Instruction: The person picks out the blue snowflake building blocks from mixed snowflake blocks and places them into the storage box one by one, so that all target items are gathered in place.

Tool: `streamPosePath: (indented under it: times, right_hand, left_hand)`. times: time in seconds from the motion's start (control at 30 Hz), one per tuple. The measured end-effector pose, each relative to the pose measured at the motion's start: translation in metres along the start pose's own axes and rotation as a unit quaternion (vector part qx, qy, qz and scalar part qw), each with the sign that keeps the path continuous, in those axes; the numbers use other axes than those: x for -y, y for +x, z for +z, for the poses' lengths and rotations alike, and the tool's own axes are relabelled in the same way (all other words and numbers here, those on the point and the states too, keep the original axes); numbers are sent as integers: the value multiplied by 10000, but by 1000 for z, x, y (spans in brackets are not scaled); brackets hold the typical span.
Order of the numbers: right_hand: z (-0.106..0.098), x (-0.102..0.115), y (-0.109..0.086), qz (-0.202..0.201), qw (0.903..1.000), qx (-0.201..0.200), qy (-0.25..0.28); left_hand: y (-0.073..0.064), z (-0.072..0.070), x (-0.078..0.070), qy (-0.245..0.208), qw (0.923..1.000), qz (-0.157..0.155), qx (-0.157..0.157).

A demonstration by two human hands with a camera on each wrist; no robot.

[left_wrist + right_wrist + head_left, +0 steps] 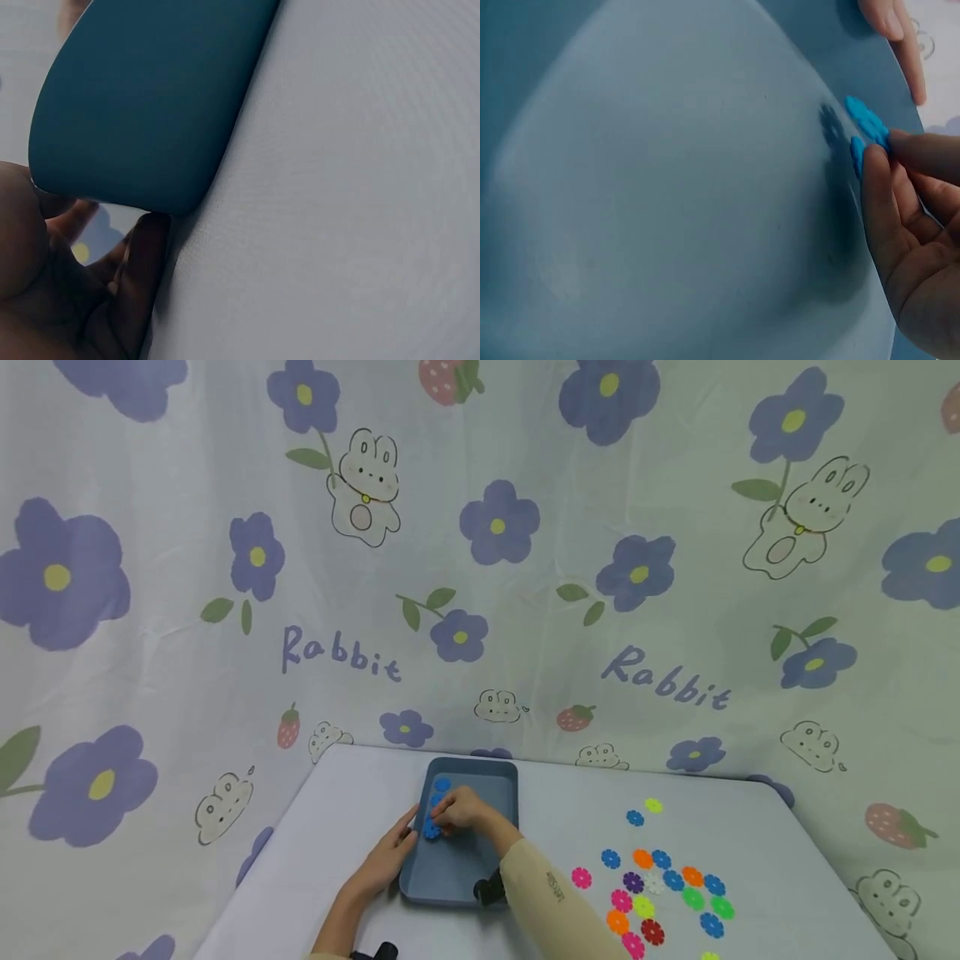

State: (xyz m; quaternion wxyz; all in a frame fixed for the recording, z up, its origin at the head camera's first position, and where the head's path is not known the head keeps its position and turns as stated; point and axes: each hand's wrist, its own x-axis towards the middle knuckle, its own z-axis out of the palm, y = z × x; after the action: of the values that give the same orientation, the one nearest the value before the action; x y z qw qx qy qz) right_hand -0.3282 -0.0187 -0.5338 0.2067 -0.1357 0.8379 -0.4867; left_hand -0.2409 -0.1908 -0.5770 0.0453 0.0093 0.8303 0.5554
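Your right hand point(463, 810) has its thumb and fingers brought together, pinching a blue flower-shaped disc point(864, 118) just above the tray floor, by the left wall. A second blue disc point(857, 156) shows right beside your fingertips in the right wrist view; whether you hold that one too, you cannot tell from here.

Your left hand point(390, 853) lies along the outside of the left edge with its fingers fairly straight, touching the blue-grey tray point(450, 872).

Inside that rectangular tray, more blue discs run in a column along the left wall: the far disc point(442, 785) sits near the top corner, and a near disc point(432, 832) lies just below your right fingers, which partly hide the ones between.

Your beige sleeve point(558, 893) crosses the tray's right rim, and a black wrist camera point(490, 888) sits over its near right corner.

To your right, well apart from the tray, loose discs in blue, orange, pink, green, yellow, purple, dark red and white lie scattered on the white tablecloth point(562, 818). Beyond hangs a pale curtain point(540, 693) printed with rabbits, purple flowers and strawberries.
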Motion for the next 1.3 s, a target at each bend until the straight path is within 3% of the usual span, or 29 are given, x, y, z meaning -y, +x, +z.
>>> streamPosePath:
  times: [0.23,0.47,1.3]
  right_hand:
    - [-7,-2,1,83,9995,294,89]
    - [-5,-6,-2,108,9994,337,56]
    - [6,-11,4,1,9994,-39,-343]
  left_hand:
    - [1,0,-3,1,10000,58,1]
    - [-2,2,0,46,10000,1,20]
    - [-6,1,-1,-11,10000,2,8]
